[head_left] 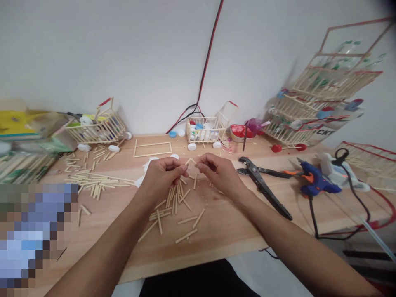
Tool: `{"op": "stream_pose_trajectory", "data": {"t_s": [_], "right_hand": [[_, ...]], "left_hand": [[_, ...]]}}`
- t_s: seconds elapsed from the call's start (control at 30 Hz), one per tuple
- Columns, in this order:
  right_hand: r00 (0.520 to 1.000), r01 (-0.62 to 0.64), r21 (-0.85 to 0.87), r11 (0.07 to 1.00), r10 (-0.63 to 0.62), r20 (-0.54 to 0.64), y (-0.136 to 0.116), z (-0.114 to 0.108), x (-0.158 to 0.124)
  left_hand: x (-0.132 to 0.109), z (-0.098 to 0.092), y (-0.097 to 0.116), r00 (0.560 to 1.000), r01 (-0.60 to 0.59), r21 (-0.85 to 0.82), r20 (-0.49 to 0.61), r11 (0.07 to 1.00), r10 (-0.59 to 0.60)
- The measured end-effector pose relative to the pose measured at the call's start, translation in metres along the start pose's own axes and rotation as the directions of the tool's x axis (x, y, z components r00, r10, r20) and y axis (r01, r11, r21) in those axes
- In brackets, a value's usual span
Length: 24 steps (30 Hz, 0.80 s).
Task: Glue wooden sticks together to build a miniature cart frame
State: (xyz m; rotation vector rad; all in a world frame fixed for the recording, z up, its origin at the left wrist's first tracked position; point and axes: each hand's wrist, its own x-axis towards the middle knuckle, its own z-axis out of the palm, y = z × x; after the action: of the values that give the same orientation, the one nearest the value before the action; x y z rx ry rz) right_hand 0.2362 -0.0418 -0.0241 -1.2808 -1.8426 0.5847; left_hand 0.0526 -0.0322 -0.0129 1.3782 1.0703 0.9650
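Here's the head view, and both hands are up over the wooden tabletop [222, 239], fingertips nearly meeting! The left hand [167, 171] has thumb and fingers pinched on one leg of a thin pale stick piece [188, 161]; the right hand [216, 168] pinches the other leg. Two legs, one peak, pointing away from the person, right between the hands; whether it's one snapped stick or two pieces touching, I can't tell!

Just below, a loose heap of short sticks [175, 198], overlapping too much for a sure count, and nearer the front edge three separate ones: two almost touching at their ends, one below them. Over on the left, another scattered stick pile [99, 181], again too tangled to number.

Behind the hands, one flat rectangular stick frame [153, 155]. To its left, one filled stick cart [95, 130] showing three white wheels; to its right, a second, smaller cart [206, 131], two white wheels in sight and bottle caps inside. Two more caps sit beside that one: one blue cap [172, 134], one white cap [181, 133].

Far right, stacked carts [284, 132] with clear bottles, two red wheels showing at the bottom. In front of them, one pair of pliers [254, 171], jaws toward the wall, and one blue glue gun [318, 181]!
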Motion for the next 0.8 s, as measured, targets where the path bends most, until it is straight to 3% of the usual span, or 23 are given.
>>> {"op": "stream_pose_trajectory", "data": {"t_s": [0.8], "right_hand": [[1.0,-0.005,-0.015,1.0,0.006,0.028,0.0002,-0.0005,-0.0008]], "left_hand": [[0.0005,-0.0008,-0.0022,1.0,-0.005,-0.012,0.006,1.0,0.005]]}}
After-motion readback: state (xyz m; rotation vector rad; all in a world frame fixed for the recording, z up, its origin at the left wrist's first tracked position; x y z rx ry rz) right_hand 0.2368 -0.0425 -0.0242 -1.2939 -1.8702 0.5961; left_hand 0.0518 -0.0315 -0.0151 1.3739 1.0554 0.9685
